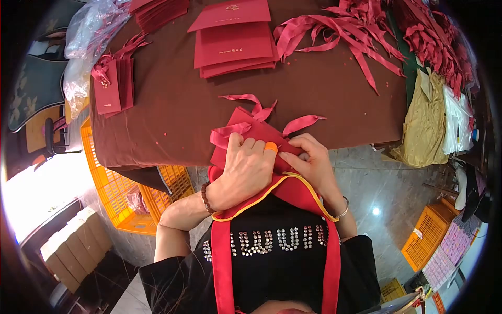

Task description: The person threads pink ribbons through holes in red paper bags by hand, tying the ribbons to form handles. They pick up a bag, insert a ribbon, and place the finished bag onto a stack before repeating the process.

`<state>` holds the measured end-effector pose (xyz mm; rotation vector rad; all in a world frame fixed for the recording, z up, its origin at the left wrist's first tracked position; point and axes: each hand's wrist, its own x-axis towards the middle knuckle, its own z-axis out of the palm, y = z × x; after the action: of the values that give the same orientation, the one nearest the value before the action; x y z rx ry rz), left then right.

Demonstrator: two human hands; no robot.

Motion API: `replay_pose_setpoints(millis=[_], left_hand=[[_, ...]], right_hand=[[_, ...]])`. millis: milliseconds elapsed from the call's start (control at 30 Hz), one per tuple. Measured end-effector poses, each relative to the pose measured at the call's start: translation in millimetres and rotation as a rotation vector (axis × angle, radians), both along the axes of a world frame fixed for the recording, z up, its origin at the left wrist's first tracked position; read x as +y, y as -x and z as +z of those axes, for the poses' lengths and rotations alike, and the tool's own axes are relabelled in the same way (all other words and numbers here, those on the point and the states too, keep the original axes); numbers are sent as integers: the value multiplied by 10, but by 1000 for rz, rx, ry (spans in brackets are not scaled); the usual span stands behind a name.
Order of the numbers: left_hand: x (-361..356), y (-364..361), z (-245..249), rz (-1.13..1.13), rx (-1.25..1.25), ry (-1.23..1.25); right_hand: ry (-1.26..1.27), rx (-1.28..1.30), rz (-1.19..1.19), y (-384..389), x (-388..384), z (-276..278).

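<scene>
At the near edge of the brown-covered table, both hands are on a red paper gift bag (272, 132) with ribbon at its top. My left hand (247, 161), with an orange band on one finger, is closed over its front; the fingertips are curled out of sight. My right hand (312, 163) pinches the bag's right edge between thumb and fingers. A loop of red ribbon (230, 133) shows at the left, and loose ribbon ends stick out beyond the bag. The lower part of the bag is hidden behind my hands and the red apron (298, 189).
Flat red bags (235, 47) are stacked at the table's far middle. Several finished-looking small bags (109, 89) lie at left. Loose red ribbons (345, 34) spread over the far right. Orange crates (112, 196) stand on the floor at left, another crate (426, 233) at right.
</scene>
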<state>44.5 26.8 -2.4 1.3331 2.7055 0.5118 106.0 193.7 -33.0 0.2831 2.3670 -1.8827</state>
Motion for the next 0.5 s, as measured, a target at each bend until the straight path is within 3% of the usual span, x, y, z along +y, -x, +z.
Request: replay_pose_setpoints(millis=[500], left_hand=[[-6, 80, 15, -80, -40, 90]], right_hand=[[-31, 92, 34, -28, 1, -30]])
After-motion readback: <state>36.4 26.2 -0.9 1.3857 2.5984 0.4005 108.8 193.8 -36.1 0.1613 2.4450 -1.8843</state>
